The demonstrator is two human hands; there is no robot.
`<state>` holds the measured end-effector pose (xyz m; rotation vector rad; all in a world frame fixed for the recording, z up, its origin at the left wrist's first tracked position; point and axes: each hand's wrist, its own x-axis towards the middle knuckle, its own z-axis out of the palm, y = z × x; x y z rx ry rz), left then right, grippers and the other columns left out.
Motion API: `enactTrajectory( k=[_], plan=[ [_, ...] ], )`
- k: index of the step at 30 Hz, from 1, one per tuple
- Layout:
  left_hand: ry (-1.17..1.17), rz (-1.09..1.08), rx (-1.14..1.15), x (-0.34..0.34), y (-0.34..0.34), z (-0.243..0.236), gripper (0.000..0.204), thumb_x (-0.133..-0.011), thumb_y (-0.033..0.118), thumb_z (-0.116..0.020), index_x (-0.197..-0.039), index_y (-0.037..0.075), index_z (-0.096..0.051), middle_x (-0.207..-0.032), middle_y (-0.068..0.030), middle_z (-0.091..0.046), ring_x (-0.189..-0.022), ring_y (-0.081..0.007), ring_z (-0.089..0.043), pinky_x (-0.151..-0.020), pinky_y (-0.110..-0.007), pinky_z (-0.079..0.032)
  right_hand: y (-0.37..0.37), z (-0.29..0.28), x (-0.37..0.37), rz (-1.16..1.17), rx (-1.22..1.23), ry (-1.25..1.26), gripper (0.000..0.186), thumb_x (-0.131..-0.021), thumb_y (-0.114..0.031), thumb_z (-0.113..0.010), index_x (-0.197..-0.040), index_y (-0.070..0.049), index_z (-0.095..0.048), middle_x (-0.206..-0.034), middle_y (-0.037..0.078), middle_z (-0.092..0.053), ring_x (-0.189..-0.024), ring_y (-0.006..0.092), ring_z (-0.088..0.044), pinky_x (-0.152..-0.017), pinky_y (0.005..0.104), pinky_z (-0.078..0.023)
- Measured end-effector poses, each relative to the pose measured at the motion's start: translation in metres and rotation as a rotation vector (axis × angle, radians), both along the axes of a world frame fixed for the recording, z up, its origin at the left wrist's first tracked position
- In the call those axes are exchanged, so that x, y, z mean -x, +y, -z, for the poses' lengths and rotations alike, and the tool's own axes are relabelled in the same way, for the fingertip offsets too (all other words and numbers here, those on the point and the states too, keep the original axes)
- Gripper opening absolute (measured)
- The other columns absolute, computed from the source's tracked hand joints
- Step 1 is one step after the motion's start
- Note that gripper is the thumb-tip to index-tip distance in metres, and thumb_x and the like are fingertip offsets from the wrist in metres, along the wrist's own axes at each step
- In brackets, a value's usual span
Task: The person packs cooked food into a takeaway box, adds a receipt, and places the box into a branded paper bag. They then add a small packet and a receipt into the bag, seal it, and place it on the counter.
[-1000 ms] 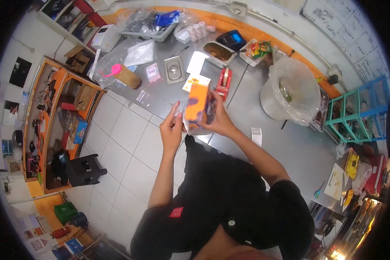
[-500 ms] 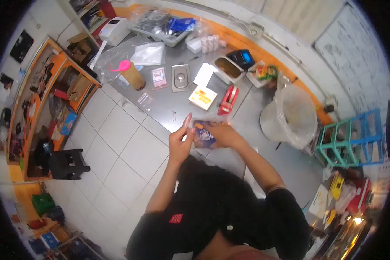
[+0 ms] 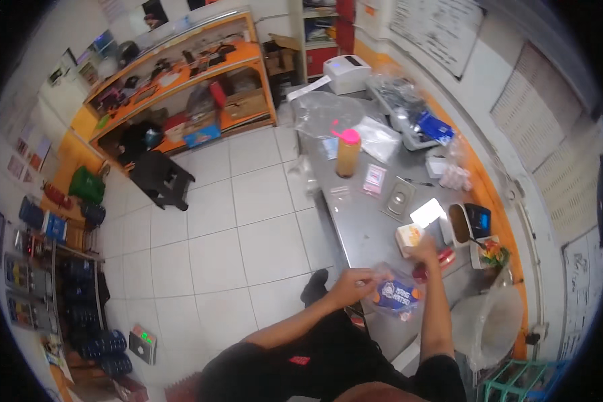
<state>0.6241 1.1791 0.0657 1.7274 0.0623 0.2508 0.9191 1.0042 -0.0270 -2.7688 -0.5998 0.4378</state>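
My left hand [image 3: 350, 288] is closed on the gathered edge of a clear plastic bag [image 3: 396, 297] with a blue printed front. The bag hangs at the near edge of the steel table, with orange pieces showing through it. My right hand [image 3: 423, 249] reaches over the table with its fingers drawn together. It is just above a red tape dispenser [image 3: 443, 258] and beside a small white-and-yellow box [image 3: 407, 236]. My right forearm passes in front of part of the dispenser. What the right fingers pinch, if anything, is too small to see.
On the steel table [image 3: 362, 231] stand a pink-capped bottle [image 3: 347, 154], a metal lid [image 3: 399, 198], a white card [image 3: 427, 212] and a metal food pan [image 3: 458, 224]. A plastic-lined bucket [image 3: 486, 325] is at right. A black stool [image 3: 161, 179] stands on the floor.
My view has swung left. My right hand has left the bag and moved out to the tape dispenser. My left hand keeps hold of the bag.
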Motion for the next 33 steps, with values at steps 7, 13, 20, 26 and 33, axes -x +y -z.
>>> enactTrajectory(
  k=[7, 13, 20, 26, 33],
  plan=[
    [0.096, 0.076, 0.54, -0.004, -0.022, -0.004, 0.051, -0.1, 0.006, -0.051, -0.15, 0.01, -0.041, -0.084, -0.001, -0.063, -0.075, -0.0087, -0.061, -0.071, -0.026, -0.05, -0.093, -0.092, 0.074, -0.009, -1.339, 1.019, 0.079, -0.083, -0.031, -0.072, -0.147, -0.001, -0.035, -0.14, 0.013, -0.05, -0.127, 0.0295, -0.053, -0.105, 0.042, -0.046],
    [0.115, 0.067, 0.285, -0.008, -0.028, -0.015, 0.072, -0.091, 0.001, -0.043, -0.159, 0.015, -0.024, -0.082, -0.0012, -0.064, -0.074, -0.0062, -0.059, -0.07, -0.023, -0.049, -0.074, -0.128, 0.151, -0.426, -0.767, 0.505, 0.101, -0.063, -0.022, -0.087, -0.148, -0.004, -0.036, -0.145, 0.017, -0.045, -0.136, 0.0361, -0.042, -0.115, 0.0454, -0.035],
    [-0.025, -0.078, -0.031, -0.017, -0.038, -0.009, 0.053, -0.096, 0.01, -0.054, -0.148, 0.014, -0.045, -0.068, -0.0026, -0.06, -0.058, -0.0087, -0.057, -0.058, -0.027, -0.05, -0.072, -0.117, 0.175, -0.39, -0.291, -0.083, 0.115, -0.049, -0.01, -0.092, -0.149, -0.007, -0.036, -0.144, 0.022, -0.045, -0.135, 0.0424, -0.042, -0.114, 0.0437, -0.035],
    [0.012, 0.14, 0.189, -0.026, -0.065, -0.065, 0.038, -0.098, 0.013, -0.059, -0.134, 0.001, -0.059, -0.071, -0.0033, -0.065, -0.052, -0.0074, -0.057, -0.051, -0.023, -0.047, -0.137, -0.118, 0.192, -0.185, -0.377, -0.028, 0.1, -0.057, -0.004, -0.085, -0.146, -0.011, -0.04, -0.139, 0.02, -0.053, -0.127, 0.0376, -0.052, -0.107, 0.0428, -0.043],
    [-0.047, 0.425, 0.289, -0.037, -0.122, -0.099, 0.051, -0.1, 0.011, -0.054, -0.146, -0.006, -0.042, -0.062, -0.0034, -0.06, -0.053, -0.0083, -0.057, -0.054, -0.023, -0.048, -0.213, -0.161, 0.249, 0.117, -0.133, -0.145, 0.085, -0.067, 0.01, -0.07, -0.144, -0.014, -0.043, -0.132, 0.016, -0.059, -0.12, 0.0376, -0.057, -0.097, 0.0419, -0.049]
  ],
)
